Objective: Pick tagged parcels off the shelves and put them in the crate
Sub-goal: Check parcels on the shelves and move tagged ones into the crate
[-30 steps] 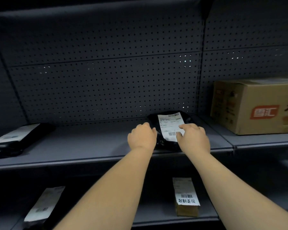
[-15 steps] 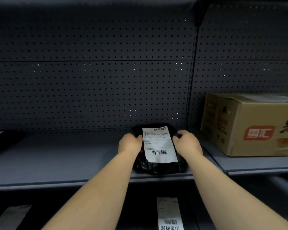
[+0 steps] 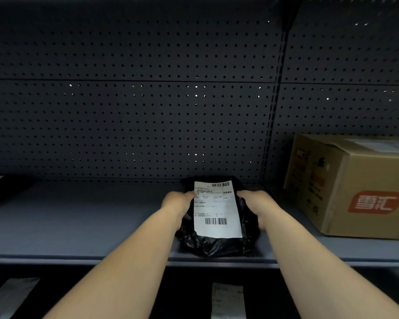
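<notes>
Left hand [image 3: 179, 202], right hand [image 3: 255, 202], seemingly gripping crinkly black plastic parcel [image 3: 214, 244]

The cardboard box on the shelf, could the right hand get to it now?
Probably not right away: the right hand is holding the black parcel. Nothing stands between it and the cardboard box.

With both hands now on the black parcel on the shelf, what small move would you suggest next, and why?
Probably lift it slightly and draw it toward you off the shelf. The left hand and right hand grip opposite sides of the black parcel, whose white label faces up, and it already lies near the front edge. The cardboard box stands apart, so the path looks free.
</notes>
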The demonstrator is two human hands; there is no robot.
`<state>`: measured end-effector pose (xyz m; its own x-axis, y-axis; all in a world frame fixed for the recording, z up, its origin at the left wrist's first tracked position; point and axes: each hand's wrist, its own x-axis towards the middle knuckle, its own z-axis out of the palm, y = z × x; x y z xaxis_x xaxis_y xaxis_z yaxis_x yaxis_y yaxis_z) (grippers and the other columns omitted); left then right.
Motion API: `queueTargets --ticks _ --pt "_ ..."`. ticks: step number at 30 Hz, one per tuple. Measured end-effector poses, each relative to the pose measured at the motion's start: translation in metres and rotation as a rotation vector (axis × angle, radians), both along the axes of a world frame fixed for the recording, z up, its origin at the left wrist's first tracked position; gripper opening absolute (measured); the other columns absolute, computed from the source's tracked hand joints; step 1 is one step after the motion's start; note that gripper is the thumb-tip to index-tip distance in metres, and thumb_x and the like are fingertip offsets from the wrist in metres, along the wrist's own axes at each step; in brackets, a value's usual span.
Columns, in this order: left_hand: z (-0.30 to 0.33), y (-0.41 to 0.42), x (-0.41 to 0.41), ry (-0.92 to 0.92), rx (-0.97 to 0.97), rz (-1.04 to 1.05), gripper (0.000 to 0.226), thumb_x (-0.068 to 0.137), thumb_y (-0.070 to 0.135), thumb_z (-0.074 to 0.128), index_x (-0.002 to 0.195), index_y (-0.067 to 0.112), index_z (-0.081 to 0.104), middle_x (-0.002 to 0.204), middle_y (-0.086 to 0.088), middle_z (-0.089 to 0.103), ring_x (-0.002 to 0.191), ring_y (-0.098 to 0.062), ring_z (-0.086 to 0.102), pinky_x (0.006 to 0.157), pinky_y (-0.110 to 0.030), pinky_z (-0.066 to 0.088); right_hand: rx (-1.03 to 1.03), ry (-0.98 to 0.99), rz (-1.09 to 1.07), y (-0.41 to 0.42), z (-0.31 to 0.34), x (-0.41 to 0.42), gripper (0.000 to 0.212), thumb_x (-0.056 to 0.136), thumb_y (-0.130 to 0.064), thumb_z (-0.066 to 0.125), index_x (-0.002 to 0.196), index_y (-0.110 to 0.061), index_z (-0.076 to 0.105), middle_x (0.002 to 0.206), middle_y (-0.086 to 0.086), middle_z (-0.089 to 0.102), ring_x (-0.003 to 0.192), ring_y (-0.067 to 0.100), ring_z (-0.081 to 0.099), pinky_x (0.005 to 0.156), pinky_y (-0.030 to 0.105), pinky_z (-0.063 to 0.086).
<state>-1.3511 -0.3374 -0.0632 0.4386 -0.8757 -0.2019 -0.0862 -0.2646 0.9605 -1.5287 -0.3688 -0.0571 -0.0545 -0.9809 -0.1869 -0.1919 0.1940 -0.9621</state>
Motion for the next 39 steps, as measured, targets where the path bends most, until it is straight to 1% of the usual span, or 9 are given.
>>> queueTargets --ticks 3,6,10,12,16,20,23,29,39 --pt "0.001 0.002 -0.003 0.006 0.004 -0.005 0.047 0.091 0.034 0.059 0.126 0.004 0.055 0.131 -0.014 0.056 0.119 -0.032 0.051 0.086 -0.031 0.04 0.006 -0.043 0.011 0.004 0.001 0.0 0.019 0.087 -0.022 0.061 0.079 -0.005 0.065 0.083 0.013 0.066 0.082 0.03 0.064 0.077 0.038 0.053" --pt "0.0 0.004 -0.003 0.043 0.006 -0.009 0.035 0.09 0.035 0.06 0.107 0.005 0.064 0.112 -0.012 0.065 0.101 -0.03 0.059 0.09 -0.036 0.049 0.001 -0.057 0.016 0.009 0.002 -0.001 0.025 0.088 -0.025 0.062 0.095 -0.001 0.066 0.095 0.015 0.067 0.091 0.033 0.064 0.078 0.038 0.053" --pt "0.001 0.01 -0.005 0.061 -0.057 0.009 0.029 0.092 0.031 0.057 0.067 0.017 0.054 0.074 0.001 0.056 0.066 -0.013 0.049 0.073 -0.029 0.041 -0.023 -0.084 0.006 0.017 0.006 -0.002 0.037 0.089 -0.027 0.061 0.114 -0.001 0.063 0.116 0.016 0.065 0.108 0.035 0.06 0.095 0.043 0.048" --pt "0.004 0.016 -0.006 0.073 -0.115 0.009 0.026 0.093 0.03 0.057 0.07 0.018 0.054 0.071 0.006 0.055 0.064 -0.01 0.048 0.069 -0.028 0.039 -0.062 -0.115 0.005 0.021 0.009 -0.002 0.032 0.089 -0.029 0.061 0.109 -0.004 0.064 0.111 0.01 0.066 0.105 0.03 0.061 0.094 0.041 0.05" --pt "0.013 0.03 -0.004 0.091 -0.286 0.011 0.016 0.093 0.03 0.057 0.079 0.026 0.064 0.081 0.008 0.067 0.071 -0.011 0.06 0.062 -0.026 0.047 -0.208 -0.217 0.027 0.035 0.015 0.001 0.015 0.091 -0.028 0.059 0.078 -0.022 0.065 0.08 -0.003 0.069 0.075 0.014 0.065 0.063 0.028 0.053" --pt "0.019 0.047 0.0 0.083 -0.443 0.011 0.016 0.093 0.031 0.056 0.082 0.031 0.068 0.086 0.012 0.072 0.079 -0.006 0.066 0.062 -0.021 0.049 -0.34 -0.289 0.025 0.05 0.016 0.01 0.014 0.09 -0.029 0.061 0.083 -0.024 0.072 0.084 -0.005 0.076 0.081 0.015 0.072 0.07 0.032 0.059" --pt "0.018 0.061 0.007 0.084 -0.514 0.012 0.017 0.093 0.031 0.056 0.085 0.032 0.071 0.087 0.014 0.074 0.083 -0.005 0.068 0.069 -0.023 0.052 -0.429 -0.303 0.004 0.063 0.015 0.017 0.017 0.089 -0.028 0.062 0.076 -0.028 0.073 0.081 -0.012 0.076 0.079 0.006 0.071 0.066 0.024 0.055" --pt "0.009 0.087 0.021 0.06 -0.595 -0.007 0.021 0.092 0.032 0.057 0.08 0.038 0.073 0.088 0.019 0.073 0.081 0.003 0.068 0.067 -0.018 0.049 -0.506 -0.329 -0.016 0.088 0.007 0.034 0.021 0.088 -0.024 0.063 0.07 -0.029 0.073 0.078 -0.013 0.074 0.066 -0.005 0.064 0.055 0.009 0.05" --pt "0.002 0.109 0.042 0.027 -0.627 -0.027 0.019 0.091 0.029 0.057 0.08 0.034 0.073 0.087 0.015 0.074 0.081 -0.002 0.068 0.071 -0.022 0.049 -0.546 -0.327 -0.06 0.112 -0.005 0.055 0.02 0.088 -0.022 0.063 0.069 -0.024 0.071 0.07 -0.013 0.07 0.065 -0.005 0.06 0.059 0.012 0.048"
